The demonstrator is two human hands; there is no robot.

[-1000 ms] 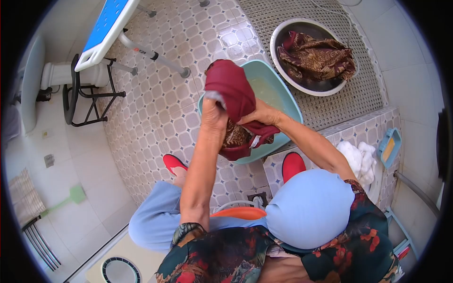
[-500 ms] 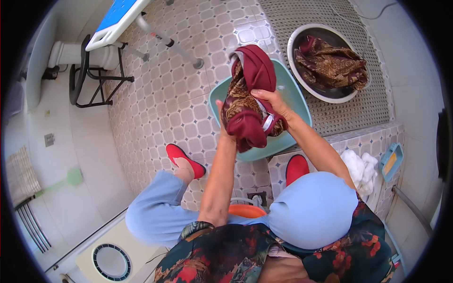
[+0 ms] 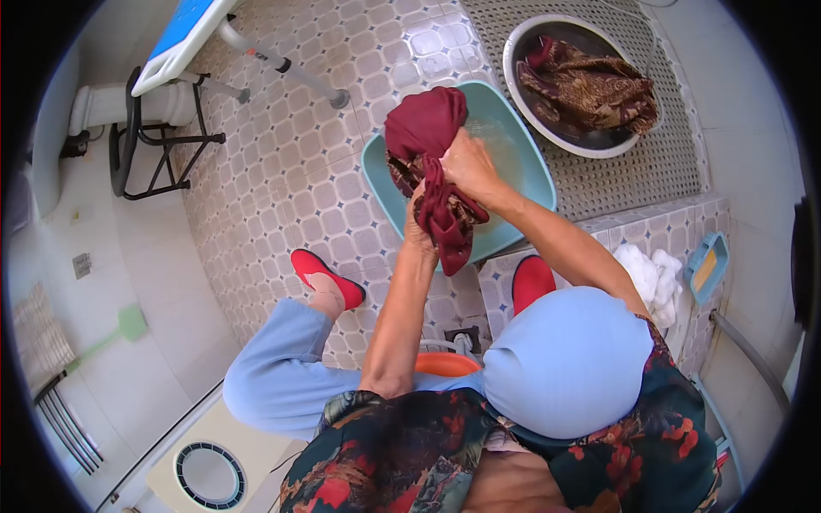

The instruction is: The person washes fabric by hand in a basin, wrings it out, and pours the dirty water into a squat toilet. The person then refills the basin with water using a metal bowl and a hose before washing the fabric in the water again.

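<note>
A dark red garment with brown paisley patches (image 3: 428, 124) hangs bunched over a teal basin (image 3: 523, 150) on the tiled floor. My left hand (image 3: 418, 224) is closed around its narrowed lower part, the fingers partly hidden by cloth. My right hand (image 3: 469, 164) grips the cloth just above and to the right, knuckles up. Between the two hands the fabric is pinched and twisted, with a loose end dangling past the basin's near edge. Cloudy water (image 3: 505, 137) shows in the basin.
A round metal bowl (image 3: 510, 68) holding a brown patterned cloth (image 3: 590, 85) stands on a perforated mat (image 3: 590, 198). A white cloth (image 3: 652, 278) and blue dish (image 3: 708, 267) lie at right. An orange bucket (image 3: 446, 365) is between my legs. A blue-topped seat (image 3: 181, 38) stands at upper left.
The garment has been gathered tighter and twisted. My right hand has moved left and up, closing on the cloth near my left hand, and more of the basin's inside now shows.
</note>
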